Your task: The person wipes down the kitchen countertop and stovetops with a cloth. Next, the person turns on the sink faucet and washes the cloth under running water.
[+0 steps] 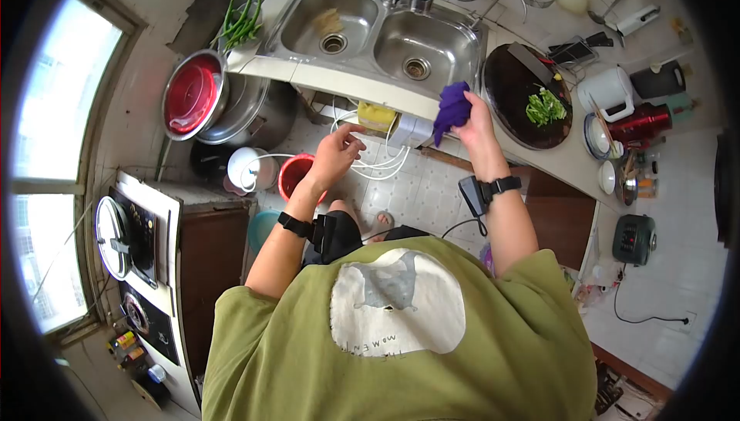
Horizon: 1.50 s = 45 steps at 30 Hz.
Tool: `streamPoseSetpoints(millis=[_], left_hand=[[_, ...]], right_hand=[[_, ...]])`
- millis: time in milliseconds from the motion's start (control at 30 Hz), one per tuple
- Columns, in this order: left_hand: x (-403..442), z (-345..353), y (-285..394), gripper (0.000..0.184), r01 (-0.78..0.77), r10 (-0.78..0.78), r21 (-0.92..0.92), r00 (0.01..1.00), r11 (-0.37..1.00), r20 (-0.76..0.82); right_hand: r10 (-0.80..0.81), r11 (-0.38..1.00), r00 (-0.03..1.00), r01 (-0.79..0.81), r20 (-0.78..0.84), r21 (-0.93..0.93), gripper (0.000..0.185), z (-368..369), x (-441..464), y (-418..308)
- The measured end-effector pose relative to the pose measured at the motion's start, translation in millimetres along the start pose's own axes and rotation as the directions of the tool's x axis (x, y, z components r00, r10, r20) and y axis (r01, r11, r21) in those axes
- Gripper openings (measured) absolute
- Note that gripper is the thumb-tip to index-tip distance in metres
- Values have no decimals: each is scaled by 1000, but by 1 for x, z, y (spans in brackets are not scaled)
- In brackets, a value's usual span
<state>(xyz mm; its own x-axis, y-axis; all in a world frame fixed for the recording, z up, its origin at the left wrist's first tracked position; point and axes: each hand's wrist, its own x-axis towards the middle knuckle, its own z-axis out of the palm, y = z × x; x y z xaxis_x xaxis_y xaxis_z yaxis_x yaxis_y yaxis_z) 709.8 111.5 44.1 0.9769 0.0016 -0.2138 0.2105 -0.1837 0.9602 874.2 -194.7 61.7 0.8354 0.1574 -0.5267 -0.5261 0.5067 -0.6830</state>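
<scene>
My right hand (478,122) grips a crumpled purple cloth (452,110) at the front edge of the counter, just below the right basin (420,39) of the steel double sink. My left hand (339,156) hangs in the air before the counter with loosely bent fingers, slightly apart and with nothing between them. Beneath it, on the floor, stands a red bucket (290,180). To the right of the cloth lies a round dark chopping board (505,97) bearing chopped green vegetables (546,106) and a cleaver (530,62).
Green peppers (243,21) sit at the sink's left. A steel bowl with a red basin (190,95) rests on a large pot (266,116). A white kettle (609,91) and bowls (597,137) line the right counter. White cables (381,163) hang under the sink.
</scene>
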Motion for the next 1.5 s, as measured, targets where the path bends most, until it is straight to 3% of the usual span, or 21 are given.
streamPoseSetpoints(millis=[67,233,267,367,433,567,600,667,700,800,900,933,967,1033,1067,1100,1200,1233,1300,1433,1500], left_hand=[[26,6,3,35,-8,8,-4,1000,1000,13],[90,22,18,32,-27,26,18,998,999,62],[105,22,18,32,-33,31,18,995,999,91],[152,15,20,32,-6,6,3,992,1000,125],[175,5,18,32,3,-3,3,996,1000,94],[213,-16,-10,32,69,-69,24,997,997,40],[219,-19,-15,32,97,-98,21,995,995,20],[227,-23,-19,33,128,-128,-9,992,992,7],[230,-24,-22,33,142,-142,-26,990,990,-10],[234,-22,-35,34,173,-174,-63,985,983,-13],[230,-21,-41,34,176,-177,-39,983,984,-37],[226,-21,-42,33,210,-210,-16,975,978,-66],[223,-21,-42,33,243,-241,9,966,970,-91],[217,-17,-40,31,302,-310,-78,942,950,-128],[214,-13,-40,30,316,-324,-78,934,946,-148],[213,-9,-36,30,329,-338,-78,926,941,-170],[219,5,-40,29,359,-381,-141,905,923,-190],[217,11,-38,28,373,-394,-135,898,918,-195],[222,14,-33,27,394,-411,-116,885,912,-221],[227,16,-39,25,386,-443,-235,852,892,-278],[228,16,-41,25,380,-447,-253,837,890,-316]], right_hand=[[-15,993,999,11,35,114,31,17,30,-19],[-125,989,971,106,204,102,29,48,105,-42],[-151,984,988,154,43,-89,34,56,112,-36],[-87,800,995,37,-55,-599,56,51,149,-24],[-47,731,997,-12,-67,-682,60,40,177,-23],[-124,606,992,70,-7,-792,51,40,245,-37],[-245,384,969,137,42,-913,46,49,262,-47],[-331,125,936,169,119,-978,41,42,326,-57],[-384,127,867,391,318,-912,41,14,377,-53],[-481,-32,728,542,488,-840,45,77,393,-80],[-520,-209,516,696,681,-687,49,133,392,-91],[-544,-63,604,663,582,-746,48,143,421,-87],[-514,-153,678,530,525,-834,43,150,448,-88],[-446,-194,691,546,568,-815,45,164,476,-93],[-382,-191,796,429,469,-883,40,173,463,-104],[-446,-119,736,515,510,-849,34,162,497,-97],[-408,127,792,541,454,-831,29,163,528,-102],[-404,244,763,622,505,-744,31,155,541,-101],[-496,105,711,619,498,-778,31,141,550,-102],[-566,115,654,666,502,-737,22,139,480,-97],[-659,95,525,769,539,-632,22,130,477,-91]])
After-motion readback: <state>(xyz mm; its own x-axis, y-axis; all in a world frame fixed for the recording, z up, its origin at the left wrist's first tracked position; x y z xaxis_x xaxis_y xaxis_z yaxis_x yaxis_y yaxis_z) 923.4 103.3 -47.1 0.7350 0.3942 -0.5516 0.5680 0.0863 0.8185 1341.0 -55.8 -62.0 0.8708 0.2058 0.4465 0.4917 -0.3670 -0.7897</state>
